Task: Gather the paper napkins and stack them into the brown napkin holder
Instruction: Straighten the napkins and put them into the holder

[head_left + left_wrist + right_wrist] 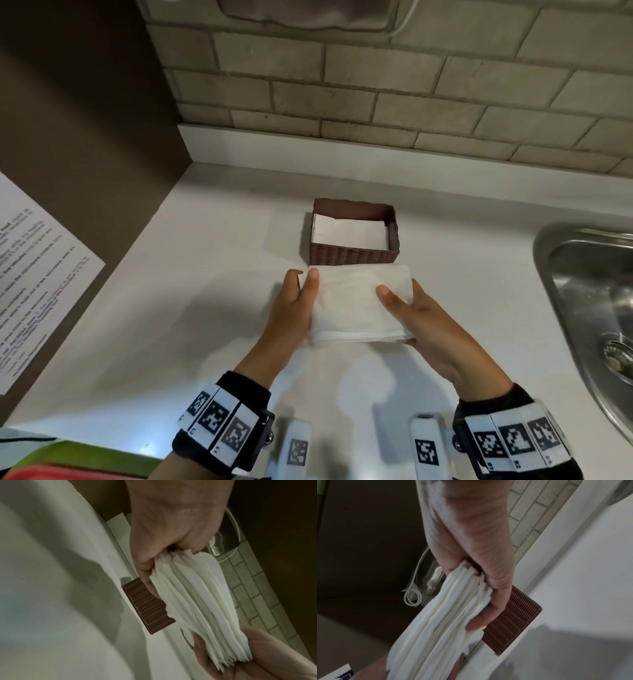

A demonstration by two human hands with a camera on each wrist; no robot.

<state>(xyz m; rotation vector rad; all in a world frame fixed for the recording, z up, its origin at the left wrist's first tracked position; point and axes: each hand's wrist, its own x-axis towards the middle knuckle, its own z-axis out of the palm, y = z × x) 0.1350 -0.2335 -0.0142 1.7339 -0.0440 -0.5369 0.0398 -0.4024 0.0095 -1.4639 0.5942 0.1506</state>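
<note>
Both our hands, left hand point(291, 305) and right hand point(419, 317), clamp the napkins point(359, 301) by their short ends, above the desk point(212, 274). Holder point(352, 255) sits at twelve o'clock, touching or just beyond. Soft, light, slippery layers; we'd keep squeezing the ends.

Bare counter point(205, 274) lies open on both sides of my hands; ahead, the brown napkin holder point(352, 255) stands close before the brick wall point(376, 102), the sink point(565, 274) to my right.

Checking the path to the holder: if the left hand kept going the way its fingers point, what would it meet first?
Probably the holder's near wall, just beyond the left hand and the napkins it grips, unless the hand clears the rim; height is unclear.
</note>
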